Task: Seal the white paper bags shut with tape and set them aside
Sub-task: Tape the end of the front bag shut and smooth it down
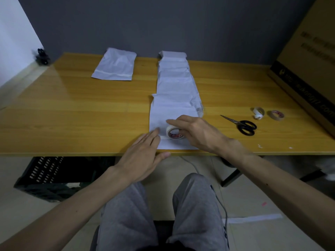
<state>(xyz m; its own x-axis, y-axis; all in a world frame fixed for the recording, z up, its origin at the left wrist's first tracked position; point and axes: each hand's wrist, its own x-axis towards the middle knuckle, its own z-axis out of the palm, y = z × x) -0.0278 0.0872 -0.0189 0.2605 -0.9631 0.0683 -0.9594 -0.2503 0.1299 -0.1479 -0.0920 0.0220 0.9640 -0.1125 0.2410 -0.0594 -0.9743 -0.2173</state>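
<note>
A row of overlapping white paper bags [176, 87] runs from the far middle of the wooden table [72, 113] toward its near edge. The nearest bag [163, 113] lies flat at that edge, directly in front of the seated person. The left hand [143, 158] lies palm-down with fingers extended and together, pressing the near-left corner of this bag; its thumb hangs past the table edge, and its grip is flat, clamped on nothing. The right hand [197, 131] reaches in from the right, its grip closed around a roll of white tape [174, 133] that stands on the nearest bag, with the index finger extended to the left over the roll. A strip of tape runs left from the roll to the left fingertips. One separate bag [115, 65], with a tape strip across its near end, lies at the far left of the table, well apart from the row. To the right lie black-handled scissors [242, 125], and beyond them a small white roll [258, 113] just beside a brown tape roll [275, 115]. A large cardboard box [311, 57] occupies the far right.
</note>
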